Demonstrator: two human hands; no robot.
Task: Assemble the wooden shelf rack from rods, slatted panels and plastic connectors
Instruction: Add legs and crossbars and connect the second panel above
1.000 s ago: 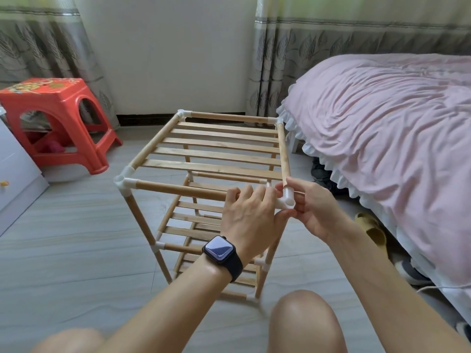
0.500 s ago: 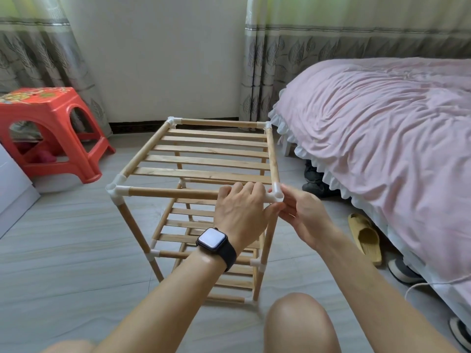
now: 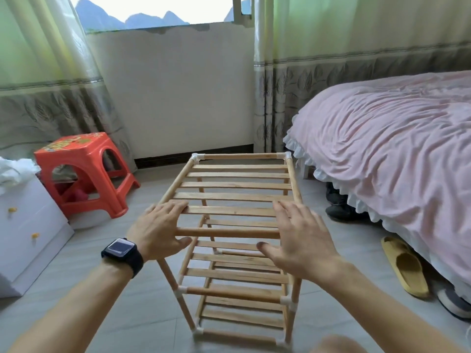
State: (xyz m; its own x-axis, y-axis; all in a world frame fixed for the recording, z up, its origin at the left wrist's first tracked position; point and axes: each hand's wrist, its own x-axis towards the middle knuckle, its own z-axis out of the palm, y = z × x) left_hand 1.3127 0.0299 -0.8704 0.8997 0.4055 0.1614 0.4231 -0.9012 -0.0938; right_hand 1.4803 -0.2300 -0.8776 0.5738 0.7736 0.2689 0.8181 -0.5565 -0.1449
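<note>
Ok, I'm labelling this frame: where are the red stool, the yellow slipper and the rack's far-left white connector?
red stool (image 3: 74,146), head view, patterned seat top.
yellow slipper (image 3: 413,276), head view, its upper band.
far-left connector (image 3: 197,157), head view, plastic corner piece.

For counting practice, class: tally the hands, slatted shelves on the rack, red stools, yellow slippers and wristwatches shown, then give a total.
Hands: 2, left hand, right hand
Slatted shelves: 3, top, middle, bottom
Red stool: 1
Yellow slipper: 1
Wristwatch: 1
Total: 8

Grey floor (image 3: 76,289) — rack (image 3: 237,185), red stool (image 3: 84,154), slipper (image 3: 405,268)
</note>
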